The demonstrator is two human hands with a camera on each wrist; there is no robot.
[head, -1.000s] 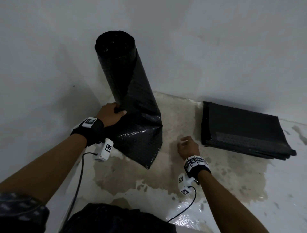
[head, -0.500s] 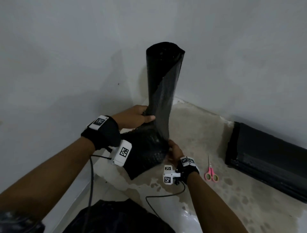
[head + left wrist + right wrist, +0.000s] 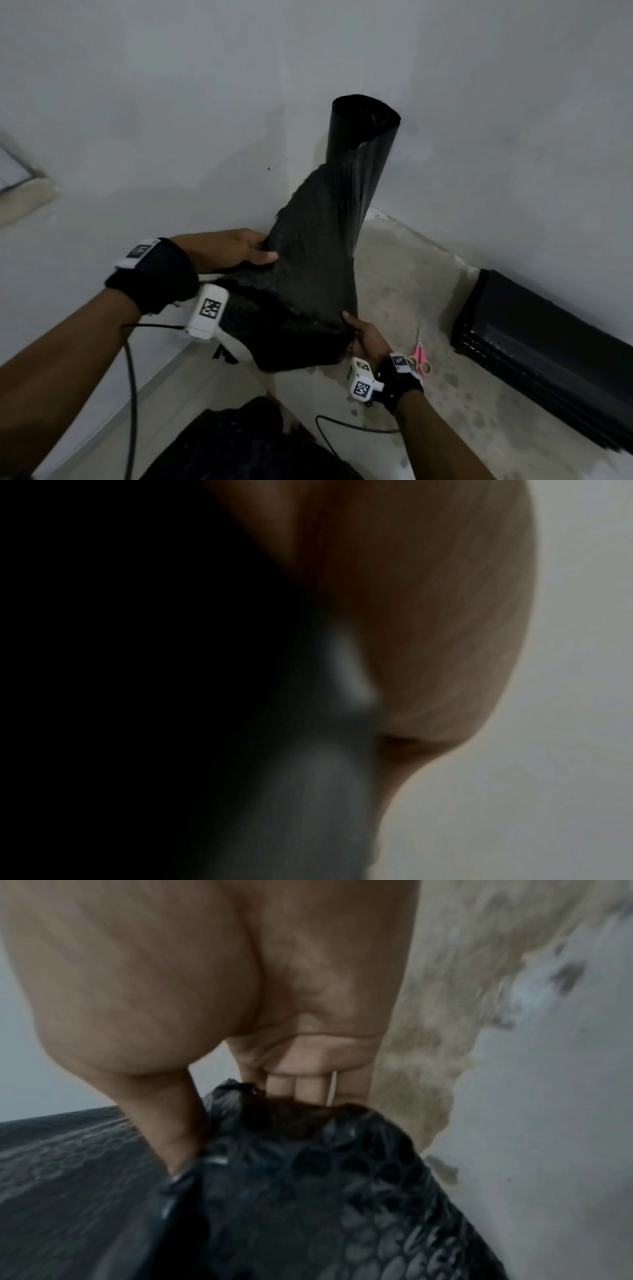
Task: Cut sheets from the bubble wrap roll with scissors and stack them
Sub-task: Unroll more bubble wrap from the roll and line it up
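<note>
My right hand (image 3: 368, 337) pinches the lower corner of the loose flap of the black bubble wrap roll (image 3: 349, 192), thumb on one side and curled fingers (image 3: 301, 1088) on the other, as the right wrist view shows, with the bubbled film bunched just under them. My left hand (image 3: 226, 250) holds the flap's other edge higher up, thumb lying across the front of the sheet and the remaining fingers hidden behind it; the left wrist view is too dark and blurred to add anything beyond the side of my hand (image 3: 428, 615) against the black film. Between my two hands the flap is pulled away from the single roll, which stands tilted in the corner where two pale grey walls (image 3: 171, 102) meet, its open top end leaning to the right. On the stained concrete floor (image 3: 394, 274), just right of my right wrist, lies one pair of small pink-handled scissors (image 3: 420, 356), touched by neither hand. Farther right, along the base of the wall and well apart from the roll, lies one flat stack of black cut bubble wrap sheets (image 3: 548, 342); I cannot count the sheets. Each wrist carries one black band with white marker blocks, and one cable trails from each.
</note>
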